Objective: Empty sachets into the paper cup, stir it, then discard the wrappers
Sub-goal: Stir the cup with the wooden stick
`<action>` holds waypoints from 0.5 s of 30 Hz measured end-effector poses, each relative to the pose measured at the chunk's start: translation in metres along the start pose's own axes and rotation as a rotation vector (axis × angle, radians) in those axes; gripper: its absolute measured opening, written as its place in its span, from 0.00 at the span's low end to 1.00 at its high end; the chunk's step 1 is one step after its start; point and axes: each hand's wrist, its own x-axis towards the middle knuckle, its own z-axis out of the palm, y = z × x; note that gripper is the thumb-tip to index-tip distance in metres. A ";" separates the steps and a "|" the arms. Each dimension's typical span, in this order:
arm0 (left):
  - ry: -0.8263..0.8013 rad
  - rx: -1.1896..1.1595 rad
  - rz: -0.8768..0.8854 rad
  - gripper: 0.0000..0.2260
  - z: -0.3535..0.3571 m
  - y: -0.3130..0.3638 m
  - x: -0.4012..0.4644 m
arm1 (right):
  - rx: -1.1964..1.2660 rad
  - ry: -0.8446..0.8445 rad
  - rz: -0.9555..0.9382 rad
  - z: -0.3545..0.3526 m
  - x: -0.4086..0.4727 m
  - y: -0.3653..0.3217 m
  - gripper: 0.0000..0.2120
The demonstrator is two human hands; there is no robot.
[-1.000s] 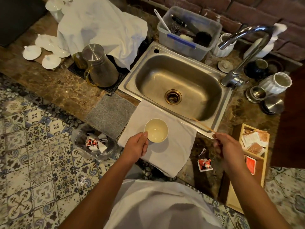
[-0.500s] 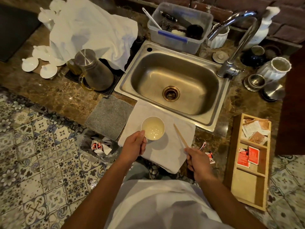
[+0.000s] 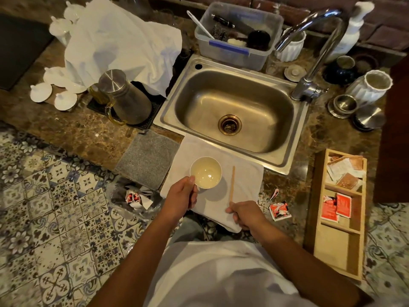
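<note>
A white paper cup [image 3: 206, 172] with pale liquid stands on a white cloth [image 3: 241, 185] in front of the sink. My left hand [image 3: 182, 197] grips the cup's near left side. My right hand [image 3: 244, 213] holds the lower end of a thin wooden stir stick [image 3: 232, 183], which points away from me just right of the cup, outside it. A torn red sachet wrapper [image 3: 280, 210] lies on the counter right of my right hand. More torn wrappers [image 3: 137, 197] lie in a clear plastic bag [image 3: 119, 202] left of the cloth.
A steel sink [image 3: 232, 111] with a tap [image 3: 314, 54] lies beyond the cloth. A wooden tray [image 3: 340, 216] holding red and brown sachets sits at right. A grey mat [image 3: 148, 158], a steel jug [image 3: 124, 98], white lids and jars crowd the counter.
My right hand has brought the stir stick from over the sink's right edge leftward to just beside the cup. My left hand has stayed on the cup.
</note>
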 end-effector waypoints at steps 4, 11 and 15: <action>-0.008 -0.009 0.004 0.17 0.000 0.001 -0.001 | 0.044 -0.027 0.058 0.003 0.006 0.002 0.13; -0.022 0.000 0.010 0.17 -0.001 0.003 -0.001 | -0.036 -0.002 0.083 0.005 0.011 0.000 0.17; -0.015 0.022 -0.003 0.17 -0.002 0.003 0.000 | -0.084 -0.005 0.094 0.002 0.009 -0.001 0.17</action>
